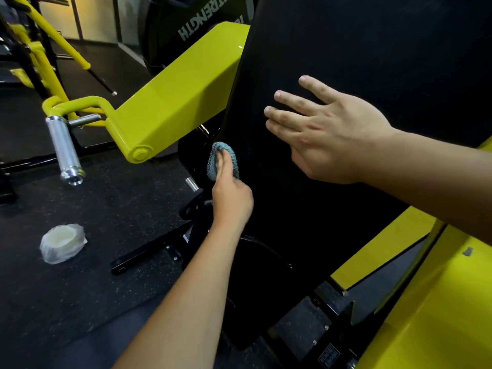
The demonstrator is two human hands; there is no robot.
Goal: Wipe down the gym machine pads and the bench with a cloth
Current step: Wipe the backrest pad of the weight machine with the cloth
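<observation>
Dark speckled rubber floor (pixel 87 283) spreads under a yellow-and-black gym machine, and a tall black back pad (pixel 359 62) rises at a slant through the middle of the view. Low on the pad's left edge, the left hand (pixel 231 199) presses a small blue-green cloth (pixel 223 159) against the upholstery, fingers laid over the bunched fabric; whether they curl round it I cannot tell. Higher up, the right hand (pixel 328 133) lies flat on the pad's face with its fingers straight and spread, holding nothing. A thick yellow lever arm (pixel 170 102) juts out to the left of the pad, ending near a chrome weight peg (pixel 64 150) that angles down toward the floor. On the floor, well apart from the machine's black base rail (pixel 149 251), sits a roll of something pale wrapped in clear plastic (pixel 62 242).
</observation>
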